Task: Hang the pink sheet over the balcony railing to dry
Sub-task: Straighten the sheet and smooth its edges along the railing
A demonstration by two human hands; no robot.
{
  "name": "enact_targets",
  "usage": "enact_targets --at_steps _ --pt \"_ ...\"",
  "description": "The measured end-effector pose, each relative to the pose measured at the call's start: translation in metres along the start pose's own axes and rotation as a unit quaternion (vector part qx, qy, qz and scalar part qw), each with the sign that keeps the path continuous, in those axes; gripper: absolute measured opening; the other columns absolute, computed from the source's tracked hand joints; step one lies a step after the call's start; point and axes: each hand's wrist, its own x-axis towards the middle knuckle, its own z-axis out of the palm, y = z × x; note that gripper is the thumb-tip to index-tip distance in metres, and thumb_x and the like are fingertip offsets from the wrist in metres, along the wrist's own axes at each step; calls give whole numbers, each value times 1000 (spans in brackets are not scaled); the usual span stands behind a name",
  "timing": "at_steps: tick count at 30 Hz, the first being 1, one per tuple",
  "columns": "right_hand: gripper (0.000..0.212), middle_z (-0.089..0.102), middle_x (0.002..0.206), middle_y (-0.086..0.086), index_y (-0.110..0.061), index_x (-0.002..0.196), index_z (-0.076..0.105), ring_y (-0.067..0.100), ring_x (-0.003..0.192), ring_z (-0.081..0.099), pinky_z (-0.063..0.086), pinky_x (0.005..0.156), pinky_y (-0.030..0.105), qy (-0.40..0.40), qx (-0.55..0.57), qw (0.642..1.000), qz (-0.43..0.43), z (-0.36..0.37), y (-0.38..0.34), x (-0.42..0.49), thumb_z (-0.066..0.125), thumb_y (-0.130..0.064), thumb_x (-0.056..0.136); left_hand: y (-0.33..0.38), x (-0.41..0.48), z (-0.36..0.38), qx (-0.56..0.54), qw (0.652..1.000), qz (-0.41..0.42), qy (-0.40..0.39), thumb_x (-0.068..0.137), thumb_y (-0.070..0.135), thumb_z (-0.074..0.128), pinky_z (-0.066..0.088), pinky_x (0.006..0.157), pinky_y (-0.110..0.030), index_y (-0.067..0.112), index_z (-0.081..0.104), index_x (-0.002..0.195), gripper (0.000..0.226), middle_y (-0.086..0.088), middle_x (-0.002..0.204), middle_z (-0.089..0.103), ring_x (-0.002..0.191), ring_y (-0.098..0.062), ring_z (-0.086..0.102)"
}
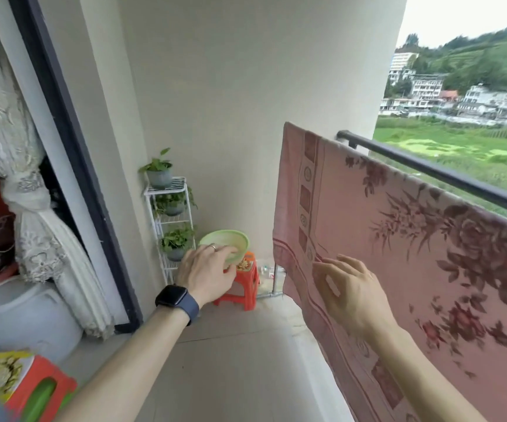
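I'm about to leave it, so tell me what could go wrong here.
1. No pegs show on the sheet draped over the railing; a gust might slide it off.
2. The right hand is at the sheet's border; a tug could drag it down.

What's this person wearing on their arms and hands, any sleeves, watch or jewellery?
Both forearms are bare, no sleeves in view. The left hand has a thin pale ring on one finger, and its wrist carries a smartwatch with a black rectangular face and dark blue band. The right hand shows no watch or ring.
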Motion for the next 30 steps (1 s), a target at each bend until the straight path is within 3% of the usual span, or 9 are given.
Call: enact_targets --at_steps 8,15,19,24,30 --pt "28 70 125 -7 -25 121 73 29 129 55 46 101 44 -20 -41 999 -15 109 5 200 67 -30 93 -102 202 55 4 1000 10 4 92 42 50 43 96 -36 37 55 132 41 7 127 64 116 -22 57" --pt "33 67 132 -6 -27 127 69 27 134 50 43 107 48 2 -95 995 36 191 16 357 59 -36 97 -165 402 89 22 996 85 23 92 40 48 37 101 -36 38 55 131 39 9 132 61 124 -19 51" --pt "34 66 132 -7 -27 128 68 25 134 48 42 106 48 -10 -105 993 61 219 30 426 57 -36 98 -169 496 106 0 994 112 13 92 40 49 38 101 -36 39 56 129 38 10 133 60 125 -19 51" --pt "35 66 131 -5 -25 129 66 27 132 49 45 104 49 29 -129 989 65 254 72 516 57 -37 98 -162 611 144 -46 990 132 19 93 40 50 38 97 -36 39 58 126 35 8 131 62 121 -22 54" --pt "47 49 149 3 -24 140 53 27 141 35 37 109 50 61 -183 975 114 288 129 612 52 -43 97 -131 735 191 -212 970 102 -56 93 41 52 42 98 -35 37 53 131 38 3 132 58 122 -20 52"
